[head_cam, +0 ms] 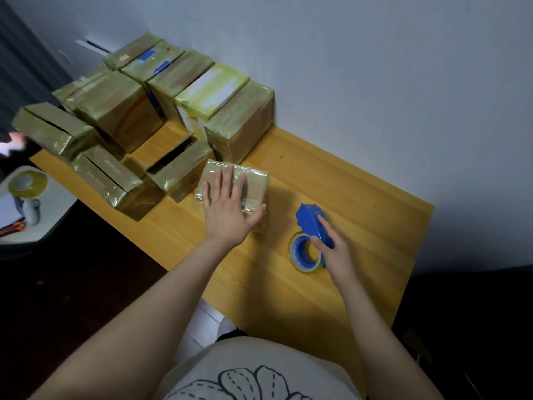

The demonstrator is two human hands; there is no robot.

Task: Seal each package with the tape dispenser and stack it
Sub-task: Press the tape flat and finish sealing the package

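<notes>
A small tape-wrapped cardboard package (255, 184) lies on the wooden table (346, 197) in front of me. My left hand (227, 206) lies flat on top of it, fingers straight and spread. To its right the blue tape dispenser (310, 219) with a clear tape roll (302, 255) rests on the table. My right hand (336, 249) holds the dispenser's handle, fingers wrapped over it. Behind, several taped packages (184, 90) are stacked against the wall, and a few lower boxes (109, 180) with open slits sit at the front left.
A white side table (54, 209) at the left carries a spare tape roll (27, 183) and small items. Another person's hand (13, 142) shows at the far left edge. The table's right and near parts are bare wood. A white wall stands behind.
</notes>
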